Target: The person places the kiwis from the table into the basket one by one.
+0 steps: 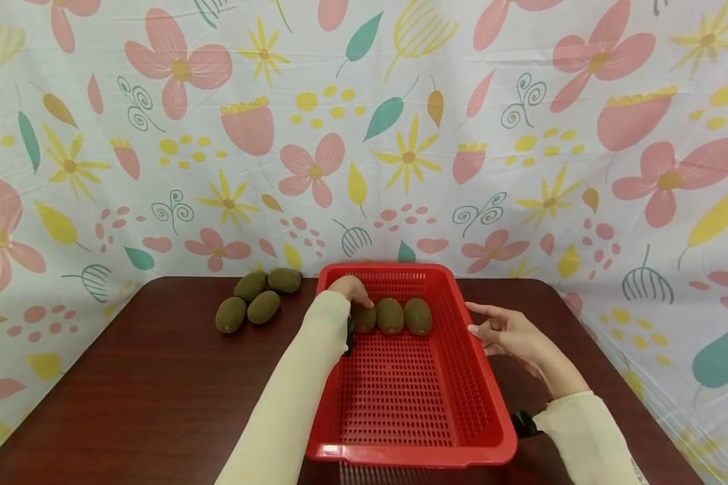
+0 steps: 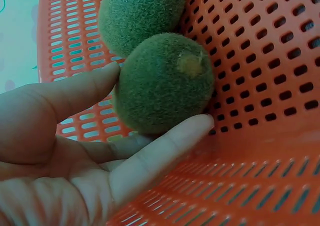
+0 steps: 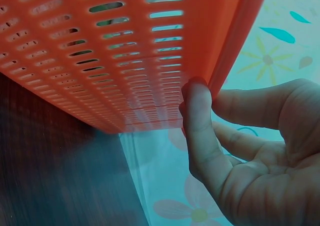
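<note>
A red perforated plastic basket (image 1: pixel 394 377) stands on the table with three kiwis in a row near its far end. Inside its far left corner, my left hand (image 1: pixel 353 291) holds the leftmost kiwi (image 2: pixel 167 83), thumb on one side and fingers on the other. That kiwi sits beside the middle kiwi (image 1: pixel 390 316), and the rightmost kiwi (image 1: pixel 418 316) lies past it. At the basket's right side, my right hand (image 1: pixel 512 337) pinches the rim between thumb and fingers, as the right wrist view shows from below the rim (image 3: pixel 227 41).
Several loose kiwis (image 1: pixel 263 307) lie in a cluster on the dark wooden table (image 1: pixel 158 397), left of the basket. A white curtain (image 1: pixel 364 135) printed with flowers and leaves hangs behind the table and along its sides.
</note>
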The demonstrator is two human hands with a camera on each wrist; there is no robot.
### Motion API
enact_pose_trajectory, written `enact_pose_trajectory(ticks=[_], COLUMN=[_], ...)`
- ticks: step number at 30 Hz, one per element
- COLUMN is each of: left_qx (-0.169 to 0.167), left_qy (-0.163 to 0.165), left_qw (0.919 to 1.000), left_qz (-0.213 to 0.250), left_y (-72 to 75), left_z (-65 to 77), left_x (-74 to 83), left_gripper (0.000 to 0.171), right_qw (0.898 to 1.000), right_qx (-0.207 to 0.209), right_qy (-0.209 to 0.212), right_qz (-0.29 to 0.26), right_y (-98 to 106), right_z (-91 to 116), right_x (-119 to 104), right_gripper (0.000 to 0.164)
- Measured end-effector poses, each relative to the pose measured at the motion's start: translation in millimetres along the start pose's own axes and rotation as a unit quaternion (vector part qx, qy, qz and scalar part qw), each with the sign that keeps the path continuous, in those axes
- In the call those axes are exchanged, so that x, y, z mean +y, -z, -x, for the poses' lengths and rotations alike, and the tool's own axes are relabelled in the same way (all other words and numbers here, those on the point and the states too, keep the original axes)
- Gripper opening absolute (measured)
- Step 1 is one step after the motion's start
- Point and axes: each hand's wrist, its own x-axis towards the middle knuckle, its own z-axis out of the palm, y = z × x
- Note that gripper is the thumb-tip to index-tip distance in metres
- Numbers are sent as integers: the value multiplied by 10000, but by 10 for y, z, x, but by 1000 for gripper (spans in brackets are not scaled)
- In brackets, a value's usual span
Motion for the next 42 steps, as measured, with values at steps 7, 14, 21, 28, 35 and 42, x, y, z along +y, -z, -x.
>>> enact_pose_trajectory(ticks=[7, 14, 21, 28, 35, 42], left_qx=[253, 83, 46, 419, 923, 1563], left_qy=[-240, -285, -820, -1201, -1140, -820], left_qw=[9992, 9969, 9907, 9796, 9705, 9673], left_qz=[170, 731, 1083, 1556, 1913, 1821], left_y=[233, 360, 566, 818, 1028, 1147], left_z=[1173, 1220, 1328, 1436, 1459, 1468], left_x=[248, 277, 171, -197, -772, -1401], left_gripper=[35, 43, 46, 41, 36, 19], right_qw=[10000, 10000, 10000, 10000, 10000, 9999], right_qx=[4, 3, -10, -2, -2, -28], right_qy=[-13, 15, 37, 23, 89, 62], right_qz=[30, 3, -6, -8, -37, -79], right_y=[3, 17, 20, 19, 16, 7], right_z=[1, 4, 14, 11, 0, -6], right_x=[21, 38, 31, 7, 15, 37], right_gripper=[68, 68, 68, 68, 67, 68])
